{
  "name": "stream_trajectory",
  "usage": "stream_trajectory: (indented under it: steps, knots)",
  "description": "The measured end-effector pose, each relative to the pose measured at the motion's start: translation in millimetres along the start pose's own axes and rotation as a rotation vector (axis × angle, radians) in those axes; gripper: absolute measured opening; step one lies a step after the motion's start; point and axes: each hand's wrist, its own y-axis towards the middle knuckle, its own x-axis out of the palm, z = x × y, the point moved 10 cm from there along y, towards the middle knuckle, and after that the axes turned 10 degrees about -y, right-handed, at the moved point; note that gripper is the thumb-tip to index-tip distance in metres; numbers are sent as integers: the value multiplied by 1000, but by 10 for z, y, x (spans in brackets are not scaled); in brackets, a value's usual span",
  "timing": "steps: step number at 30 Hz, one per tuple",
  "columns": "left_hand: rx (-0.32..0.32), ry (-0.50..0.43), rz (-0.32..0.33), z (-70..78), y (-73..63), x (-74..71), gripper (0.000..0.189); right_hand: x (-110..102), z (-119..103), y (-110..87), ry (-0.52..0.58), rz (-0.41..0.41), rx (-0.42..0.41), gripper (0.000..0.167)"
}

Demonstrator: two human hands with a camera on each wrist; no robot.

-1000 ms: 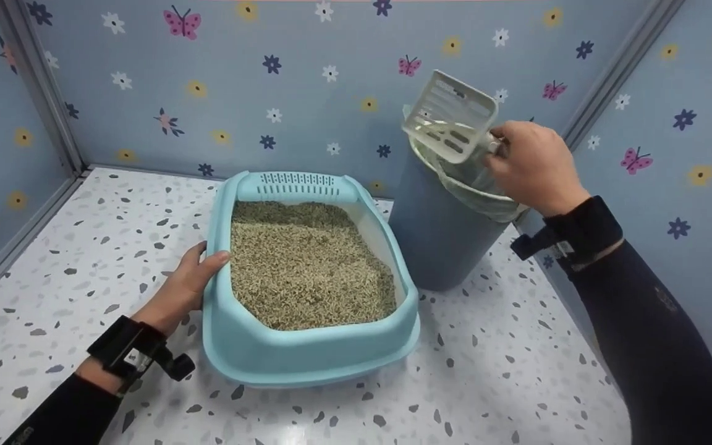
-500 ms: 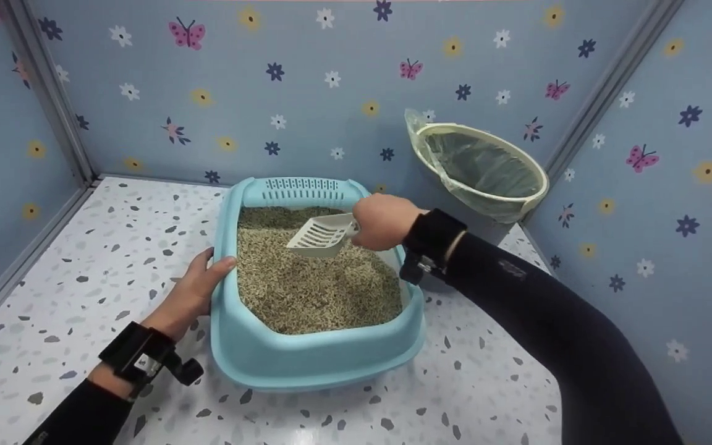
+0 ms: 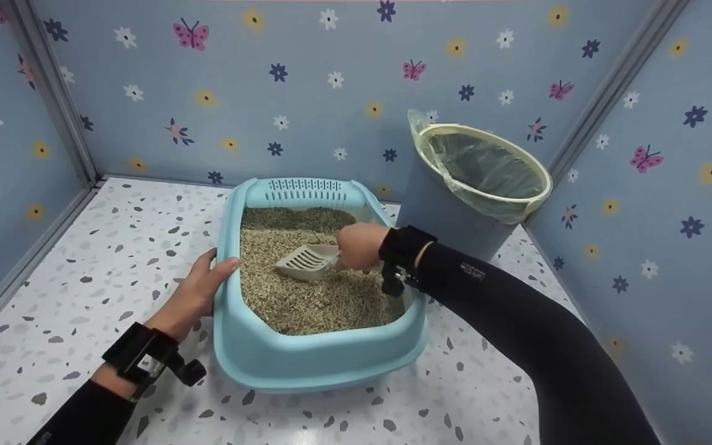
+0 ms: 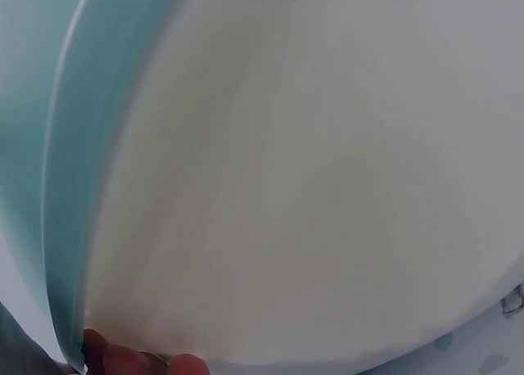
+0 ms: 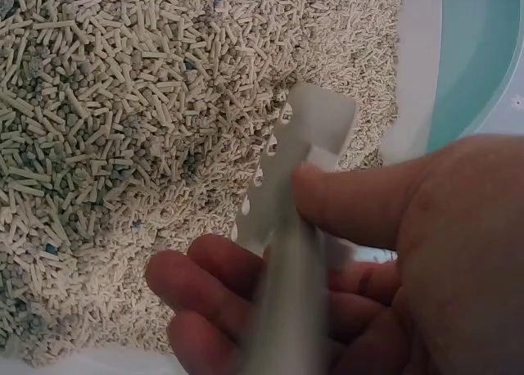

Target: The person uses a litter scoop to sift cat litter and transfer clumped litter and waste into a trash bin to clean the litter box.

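A light-blue litter box holds pale, stick-shaped cat litter. My left hand grips its left rim, thumb on top and fingers beneath; in the left wrist view, fingertips show under the rim against the white outer wall. In my right hand is a slotted, off-white litter scoop, its blade low at the litter in the middle of the box. The right wrist view shows my thumb along the scoop's handle and my fingers curled round from below.
Behind the box to the right stands a grey-blue trash bin with a pale rim and a clear bag liner. Flower-patterned walls enclose the back and sides. The speckled white tabletop extends on both sides of the box.
My right hand has carried the scoop from above the bin leftward and down to the litter. The left hand keeps its grip on the rim.
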Motion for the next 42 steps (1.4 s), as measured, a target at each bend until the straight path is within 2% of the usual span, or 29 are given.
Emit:
stream_trajectory:
  steps: [4,8,14,18,21,27,31,33,35,38,42]
  knots:
    - [-16,6,4,-23,-6,5,96,-74,-6,-158,75,37,-70,32]
    - [-8,1,0,-9,1,14,95,-264,97,-417,220,152,-104,34]
    - [-11,8,-4,-18,-12,5,95,-401,441,-786,423,377,-72,26]
    - [-5,3,-6,-9,-18,4,96,-395,635,-1008,490,504,-44,25]
    - [17,-4,-2,19,-12,9,94,-353,728,-1166,502,595,-34,23]
    - [42,7,3,43,2,33,90,-84,858,-1389,561,713,-34,23]
    - [4,61,12,3,-16,25,97,150,919,-1435,647,747,-73,24]
    - [-21,95,13,-14,-37,19,99,274,963,-1442,681,767,-64,23]
    - [-46,120,7,-19,-63,12,102,411,1016,-1433,703,781,-19,23]
    - [-61,139,-11,19,-113,18,103,648,1099,-1383,724,791,90,27]
    - [-43,130,-59,115,-192,83,97,999,1186,-1251,780,766,241,34]
